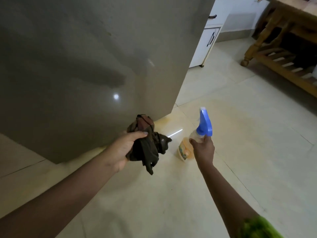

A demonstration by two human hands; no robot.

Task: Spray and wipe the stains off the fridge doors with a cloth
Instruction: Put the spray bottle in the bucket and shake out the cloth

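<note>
The grey fridge door fills the upper left of the head view, glossy, with a light reflection low on it. My left hand grips a crumpled dark brown cloth just off the door's lower right corner. To the right, my right hand holds a clear spray bottle of orange liquid by its neck. Its blue trigger head points up and toward the fridge. The bottle is apart from the door.
Pale tiled floor spreads below and to the right. A white cabinet with dark handles stands behind the fridge's right edge. A wooden piece of furniture with a slatted lower shelf stands at the upper right.
</note>
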